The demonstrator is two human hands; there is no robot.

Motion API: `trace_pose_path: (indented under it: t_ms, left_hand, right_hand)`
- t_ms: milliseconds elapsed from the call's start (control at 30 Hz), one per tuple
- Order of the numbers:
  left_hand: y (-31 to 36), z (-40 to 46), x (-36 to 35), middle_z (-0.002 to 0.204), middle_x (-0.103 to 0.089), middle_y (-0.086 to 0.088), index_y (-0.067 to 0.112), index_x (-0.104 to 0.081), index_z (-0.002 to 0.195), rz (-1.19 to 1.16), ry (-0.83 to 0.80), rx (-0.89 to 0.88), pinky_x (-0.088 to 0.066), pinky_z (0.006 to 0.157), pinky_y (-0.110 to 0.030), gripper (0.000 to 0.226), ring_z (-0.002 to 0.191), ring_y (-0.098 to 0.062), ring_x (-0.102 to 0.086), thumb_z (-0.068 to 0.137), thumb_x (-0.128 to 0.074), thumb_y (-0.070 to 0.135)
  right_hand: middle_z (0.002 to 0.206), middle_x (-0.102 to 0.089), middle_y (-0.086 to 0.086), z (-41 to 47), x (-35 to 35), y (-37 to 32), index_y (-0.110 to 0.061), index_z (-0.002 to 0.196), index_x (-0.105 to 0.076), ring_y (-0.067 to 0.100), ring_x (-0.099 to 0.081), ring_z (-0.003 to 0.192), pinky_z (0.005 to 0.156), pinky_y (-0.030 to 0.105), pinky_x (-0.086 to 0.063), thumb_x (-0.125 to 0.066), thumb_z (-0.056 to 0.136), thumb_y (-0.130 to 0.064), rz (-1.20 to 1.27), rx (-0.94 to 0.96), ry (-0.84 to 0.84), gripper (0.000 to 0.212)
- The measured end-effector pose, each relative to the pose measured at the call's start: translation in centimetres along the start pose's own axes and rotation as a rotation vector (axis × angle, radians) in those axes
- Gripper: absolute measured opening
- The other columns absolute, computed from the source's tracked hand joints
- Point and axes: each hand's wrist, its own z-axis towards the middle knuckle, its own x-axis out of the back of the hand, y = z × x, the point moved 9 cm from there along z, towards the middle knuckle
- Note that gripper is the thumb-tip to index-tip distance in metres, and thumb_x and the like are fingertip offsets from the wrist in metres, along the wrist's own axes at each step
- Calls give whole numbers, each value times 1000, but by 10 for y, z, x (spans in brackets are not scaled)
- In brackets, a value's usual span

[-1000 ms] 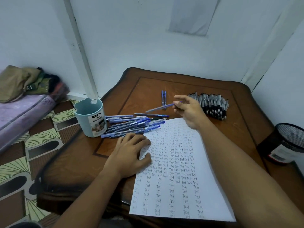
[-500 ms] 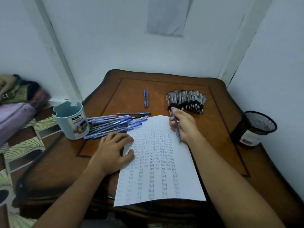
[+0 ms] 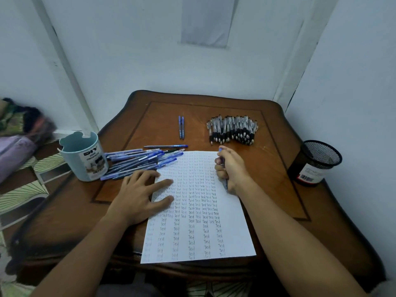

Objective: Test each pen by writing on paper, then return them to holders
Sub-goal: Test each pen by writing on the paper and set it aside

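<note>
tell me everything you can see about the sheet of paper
The paper is one white sheet lying flat on the wooden table, its near edge at the table's front edge. Columns of the handwritten word "Test" cover most of it; the right margin is blank. The left hand presses flat on its left edge. The right hand, holding a blue pen, rests near its upper right. Loose blue pens touch its upper left corner.

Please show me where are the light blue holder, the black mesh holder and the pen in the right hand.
light blue holder (image 3: 85, 161): head view, on its front wall near the label.
black mesh holder (image 3: 319, 156): head view, on its mesh wall.
pen (image 3: 225, 185): head view, on the barrel below the right hand (image 3: 232, 168).
</note>
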Motion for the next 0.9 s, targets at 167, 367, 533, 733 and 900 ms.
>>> trace_pose_path:
  t_ms: [167,367,533,733,900]
  left_hand:
    - [1,1,1,134,-45,17,56,-54,130,2,-2,0,-22,101,-37,65,127,-10,-30,80,-25,86]
    - [0,0,1,132,-46,17,56,-55,129,-6,9,-1,-20,98,-33,66,125,-9,-31,79,-24,87]
    - [0,0,1,132,-47,17,56,-56,128,-20,11,-4,-21,98,-34,67,125,-10,-31,79,-23,88]
    - [1,1,1,133,-47,17,51,-55,131,-20,18,7,-21,102,-36,66,126,-10,-31,82,-25,82]
    - [3,0,3,131,-48,16,49,-56,131,-31,38,5,-22,102,-37,63,127,-11,-33,83,-28,78]
  right_hand:
    - [80,-62,15,-3,-3,1,-11,115,-54,13,-48,54,43,21,-40,-50,101,-1,154,42,-75,18]
    - [72,-71,11,-9,-1,-3,-18,106,-47,15,-52,48,41,23,-35,-40,108,-32,-80,178,-115,16]
    - [81,-66,20,-13,7,-10,-18,105,-36,26,-64,61,56,33,-57,-54,100,0,-155,282,-153,26]
    - [80,-62,18,-15,19,-14,-9,99,-44,26,-63,67,62,35,-54,-57,95,8,-375,331,-163,22]
    - [81,-64,20,-17,18,-17,-11,100,-44,27,-63,66,61,33,-55,-61,92,9,-468,374,-182,27]
